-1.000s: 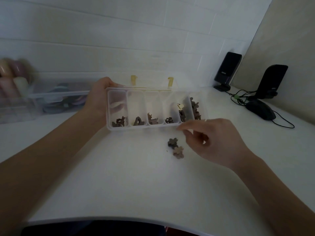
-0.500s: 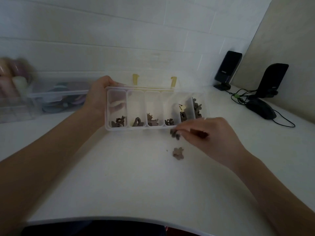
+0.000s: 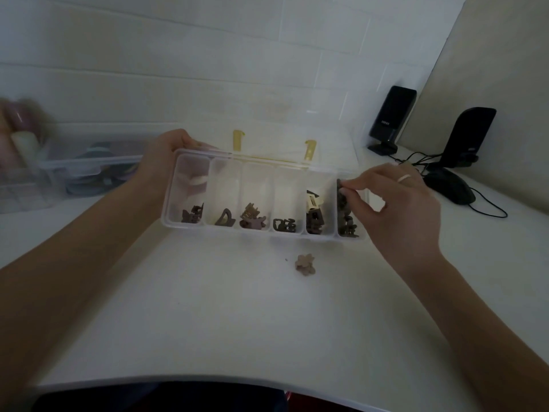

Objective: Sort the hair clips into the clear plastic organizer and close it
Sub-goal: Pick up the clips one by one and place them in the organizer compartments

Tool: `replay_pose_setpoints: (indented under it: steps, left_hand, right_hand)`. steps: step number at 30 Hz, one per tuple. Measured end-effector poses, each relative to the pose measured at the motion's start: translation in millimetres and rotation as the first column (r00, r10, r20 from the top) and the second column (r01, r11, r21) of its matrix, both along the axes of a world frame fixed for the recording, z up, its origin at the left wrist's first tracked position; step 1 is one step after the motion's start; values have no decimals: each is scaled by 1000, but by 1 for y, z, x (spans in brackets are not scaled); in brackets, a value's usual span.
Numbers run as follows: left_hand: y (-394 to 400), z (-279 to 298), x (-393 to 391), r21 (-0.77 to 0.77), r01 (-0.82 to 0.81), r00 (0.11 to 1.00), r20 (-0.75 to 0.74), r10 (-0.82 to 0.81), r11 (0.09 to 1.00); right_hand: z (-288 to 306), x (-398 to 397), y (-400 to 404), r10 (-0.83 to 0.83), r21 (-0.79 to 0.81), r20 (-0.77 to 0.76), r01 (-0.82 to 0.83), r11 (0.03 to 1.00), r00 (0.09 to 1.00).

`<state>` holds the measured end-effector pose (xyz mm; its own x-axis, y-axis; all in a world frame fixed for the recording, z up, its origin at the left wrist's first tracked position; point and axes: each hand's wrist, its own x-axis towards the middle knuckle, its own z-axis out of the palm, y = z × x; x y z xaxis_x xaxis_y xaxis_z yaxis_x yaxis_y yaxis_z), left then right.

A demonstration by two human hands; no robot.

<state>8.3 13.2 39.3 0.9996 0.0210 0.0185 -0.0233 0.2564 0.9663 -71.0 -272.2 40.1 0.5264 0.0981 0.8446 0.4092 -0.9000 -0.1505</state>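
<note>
Left hand (image 3: 166, 162) is wrapped around the left end of the clear plastic organizer (image 3: 261, 233), its grip clamped on that end wall with fingers showing through the plastic inside the first compartment, and the box sits tilted up toward the camera near the back edge of the white worktop (image 3: 208, 316), its lid (image 3: 267, 147) thrown open behind with two yellow latches (image 3: 310, 150) sticking up. Right hand (image 3: 395, 209) is over the right end of the box, thumb and forefinger pinched together on a dark hair clip (image 3: 339, 188) at the top of the last compartment, right above a stack of dark clips (image 3: 347, 221) already in there. Across the row, every compartment has something at its near end: dark clips in the first, a dark triangular one in the second, a brownish pile in the third, a dark one in the fourth, dark and cream pieces in the fifth. One pale flower-shaped clip (image 3: 305, 264) lies loose on the worktop just in front of the box, apart from it and below the fifth compartment. Off toward the left edge there's a second clear container (image 3: 89, 171) with blurry coloured items inside. At the back right corner, two black speakers (image 3: 392, 117) stand with a black mouse (image 3: 448, 188) and cables beside them
</note>
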Motion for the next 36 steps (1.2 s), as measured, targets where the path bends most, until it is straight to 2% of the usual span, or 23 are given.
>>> replay_pose_setpoints:
  steps: [5, 12, 16, 18, 20, 23, 27, 29, 32, 36]
  left_hand:
    - [-1, 0, -1, -17, 21, 1000, -12, -22, 1000]
    - [-1, 0, -2, -46, 43, 998, -37, -45, 998]
    - [-1, -1, -1, -48, 22, 999, -35, -24, 999]
    - [-3, 0, -2, -52, 23, 999, -24, -24, 998]
    - [-6, 2, -5, -55, 14, 1000, -6, -14, 998]
    - [-8, 3, -10, -67, -12, 1000, 16, 13, 998]
    - [-9, 5, -12, -78, -27, 1000, 1, 27, 997]
    - [-10, 6, -13, -85, -34, 999, 0, 34, 996]
    - [-11, 6, -12, -96, -45, 999, -1, 45, 994]
    - [-8, 4, -9, -75, -27, 1000, -7, 27, 997]
  right_hand:
    - [1, 2, -2, -49, 22, -90, 51, 998, 995]
    - [-4, 2, 0, 29, 49, -200, -20, 999, 979]
    - [-4, -2, 1, 24, 10, -155, -23, 1000, 988]
    - [0, -7, 3, 128, 36, -54, -127, 991, 990]
    - [5, -14, 6, 308, 38, -3, -308, 951, 951]
    - [5, -21, 16, 450, -62, -153, -463, 884, 880]
    - [-7, -20, 26, 324, -238, -463, -468, 851, 825]
    - [-9, -18, 27, 236, -266, -582, -456, 849, 779]
    - [-9, -15, 24, 211, -266, -609, -447, 854, 764]
    - [-9, -15, 25, 258, -213, -592, -457, 863, 763]
